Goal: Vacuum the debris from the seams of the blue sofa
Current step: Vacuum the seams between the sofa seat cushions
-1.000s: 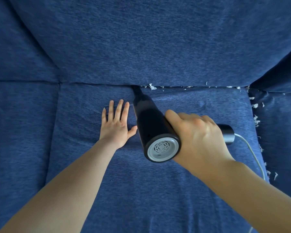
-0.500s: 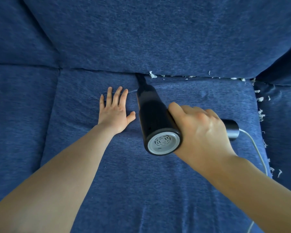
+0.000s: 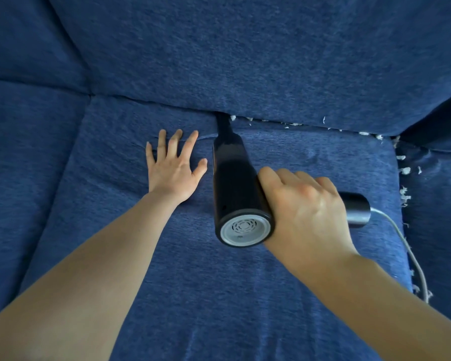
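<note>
A black handheld vacuum (image 3: 232, 183) lies pointed away from me, its narrow nozzle (image 3: 223, 123) pushed into the seam between the seat cushion (image 3: 219, 295) and the back cushion (image 3: 245, 61). My right hand (image 3: 305, 207) grips the vacuum's handle. My left hand (image 3: 173, 168) presses flat on the seat cushion with fingers spread, just left of the vacuum. White debris (image 3: 292, 124) lines the back seam to the right of the nozzle. More white debris (image 3: 403, 170) sits along the right side seam.
A white cord (image 3: 412, 259) runs from the handle end (image 3: 356, 208) down the right edge of the seat. Another seat cushion (image 3: 24, 178) lies to the left, and the sofa's right part (image 3: 440, 217) rises beyond the side seam.
The nozzle has slid slightly to the right along the back seam, close to the first white scrap. My left hand stays flat on the cushion. The view has shifted a little.
</note>
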